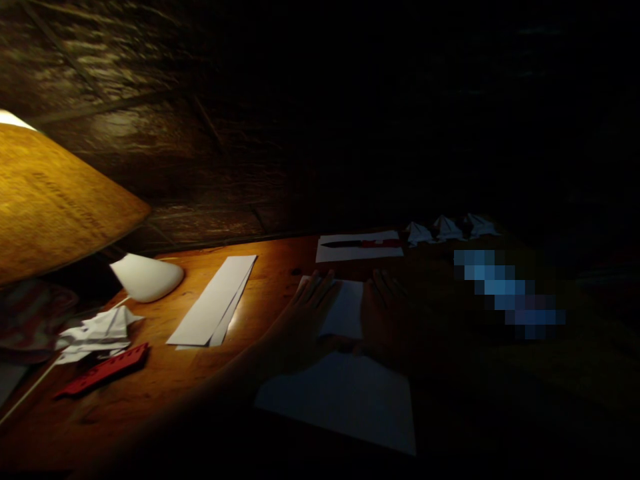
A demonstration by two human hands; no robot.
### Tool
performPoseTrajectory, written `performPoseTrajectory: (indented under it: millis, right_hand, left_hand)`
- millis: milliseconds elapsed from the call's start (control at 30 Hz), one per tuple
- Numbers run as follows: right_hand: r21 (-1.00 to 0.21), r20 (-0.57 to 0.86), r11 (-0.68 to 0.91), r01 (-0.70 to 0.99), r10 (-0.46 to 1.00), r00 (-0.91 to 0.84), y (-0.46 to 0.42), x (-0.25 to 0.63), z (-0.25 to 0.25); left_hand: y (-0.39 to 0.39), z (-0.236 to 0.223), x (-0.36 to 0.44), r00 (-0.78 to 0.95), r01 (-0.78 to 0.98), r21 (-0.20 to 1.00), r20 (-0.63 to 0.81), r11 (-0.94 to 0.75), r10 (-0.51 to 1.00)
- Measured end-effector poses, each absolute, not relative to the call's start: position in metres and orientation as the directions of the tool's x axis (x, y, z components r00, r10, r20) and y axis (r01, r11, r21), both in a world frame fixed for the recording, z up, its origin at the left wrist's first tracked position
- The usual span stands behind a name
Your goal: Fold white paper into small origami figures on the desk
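Note:
A white sheet of paper (345, 400) lies on the wooden table in front of me, in deep shadow. My left hand (307, 313) rests flat on its left side, fingers stretched toward the far edge. On the right side my right hand (385, 313) lies the same way, its fingers extended and very dark. The two thumbs come close together across the middle of the sheet. Beyond the hands, a knife (360, 244) with a dark blade and red handle lies on a smaller white paper (325, 253).
Left are paper strips (215, 300), a lamp shade (60, 200), a white lamp base (150, 279), a folded paper piece (100, 330) and a red object with notches (103, 372). Three folded paper shapes (447, 228) stand far right, near a blurred-out patch (505, 290). A wall (215, 180) rises behind.

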State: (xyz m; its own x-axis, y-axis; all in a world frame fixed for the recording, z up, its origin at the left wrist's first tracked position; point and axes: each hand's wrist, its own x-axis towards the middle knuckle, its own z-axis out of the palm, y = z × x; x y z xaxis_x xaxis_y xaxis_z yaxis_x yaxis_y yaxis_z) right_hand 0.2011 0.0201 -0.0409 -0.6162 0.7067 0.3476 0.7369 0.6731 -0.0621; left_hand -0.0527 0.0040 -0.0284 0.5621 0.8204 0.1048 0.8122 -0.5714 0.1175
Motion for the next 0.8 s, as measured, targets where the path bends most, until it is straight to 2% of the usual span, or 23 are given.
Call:
performPoseTrajectory:
  millis: [167, 367, 500, 800]
  right_hand:
    - [-0.050, 0.354, 0.641, 0.766, 0.728, -0.587, 0.023, 0.205, -0.027]
    - [-0.198, 0.310, 0.614, 0.764, 0.779, -0.545, 0.026, 0.206, -0.011]
    - [-0.179, 0.307, 0.656, 0.733, 0.745, -0.592, 0.025, 0.203, -0.010]
    - [-0.204, 0.326, 0.646, 0.736, 0.753, -0.571, 0.032, 0.205, -0.014]
  left_hand:
    - [0.008, -0.030, -0.055, 0.546, 0.806, 0.152, 0.186, -0.573, 0.817]
    - [0.009, -0.029, -0.053, 0.493, 0.833, 0.137, 0.259, -0.536, 0.831]
    - [0.008, -0.033, -0.055, 0.477, 0.846, 0.107, 0.285, -0.522, 0.832]
    - [0.012, -0.029, -0.056, 0.458, 0.844, 0.163, 0.279, -0.512, 0.844]
